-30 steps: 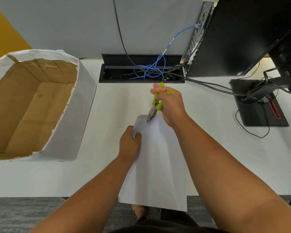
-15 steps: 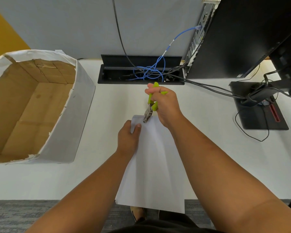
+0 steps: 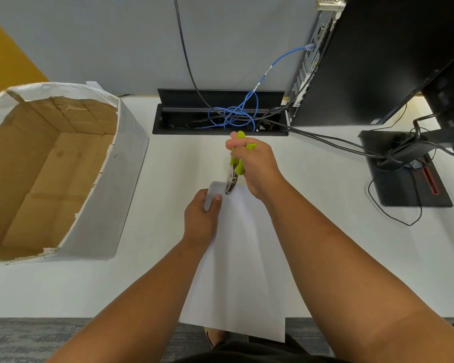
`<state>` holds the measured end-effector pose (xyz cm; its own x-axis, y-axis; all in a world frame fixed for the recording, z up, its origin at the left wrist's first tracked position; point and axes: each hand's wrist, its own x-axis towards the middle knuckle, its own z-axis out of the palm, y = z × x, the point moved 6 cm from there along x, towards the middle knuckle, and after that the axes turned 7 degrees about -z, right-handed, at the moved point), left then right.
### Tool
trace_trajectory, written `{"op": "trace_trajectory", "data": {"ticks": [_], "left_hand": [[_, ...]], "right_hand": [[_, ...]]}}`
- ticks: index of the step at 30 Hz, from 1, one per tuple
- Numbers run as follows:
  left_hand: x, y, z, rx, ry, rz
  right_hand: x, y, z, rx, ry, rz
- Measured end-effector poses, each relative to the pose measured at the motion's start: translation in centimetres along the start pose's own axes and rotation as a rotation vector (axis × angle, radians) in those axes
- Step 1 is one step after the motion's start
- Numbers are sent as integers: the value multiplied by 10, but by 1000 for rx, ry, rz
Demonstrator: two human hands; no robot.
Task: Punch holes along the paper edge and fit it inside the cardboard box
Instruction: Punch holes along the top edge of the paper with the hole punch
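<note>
White paper (image 3: pixel 236 271) sheet is held up over the near edge of the counter (image 3: pixel 325 200), its near end hanging past the edge. Left hand (image 3: pixel 201 218) pinches the sheet's far left corner, thumb on top. Right hand (image 3: pixel 254 166) is wrapped round the lime-green handles of a hole punch (image 3: pixel 233 174), and the metal head of it sits right on the paper's far edge, just beside the left thumb. Cardboard box (image 3: pixel 50 166) is over on the left of the counter, open on top, white paper wrapped on its outside, well apart from the sheet. Far side has a black cable tray (image 3: pixel 220 113) with a blue cable (image 3: pixel 233 113) tangled in it, and a black monitor (image 3: pixel 391 56) on the right.
</note>
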<state>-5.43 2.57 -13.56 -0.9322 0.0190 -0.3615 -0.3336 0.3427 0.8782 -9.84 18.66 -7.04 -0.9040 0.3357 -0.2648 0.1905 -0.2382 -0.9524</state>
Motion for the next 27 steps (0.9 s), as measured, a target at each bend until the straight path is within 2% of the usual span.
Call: {"op": "trace_trajectory", "data": {"ticks": [12, 27], "left_hand": [[4, -1, 0, -27, 51, -50], [3, 3, -2, -64, 28, -64]], "right_hand": [[4, 13, -15, 98, 134, 43], [8, 5, -2, -3, -4, 60]]}}
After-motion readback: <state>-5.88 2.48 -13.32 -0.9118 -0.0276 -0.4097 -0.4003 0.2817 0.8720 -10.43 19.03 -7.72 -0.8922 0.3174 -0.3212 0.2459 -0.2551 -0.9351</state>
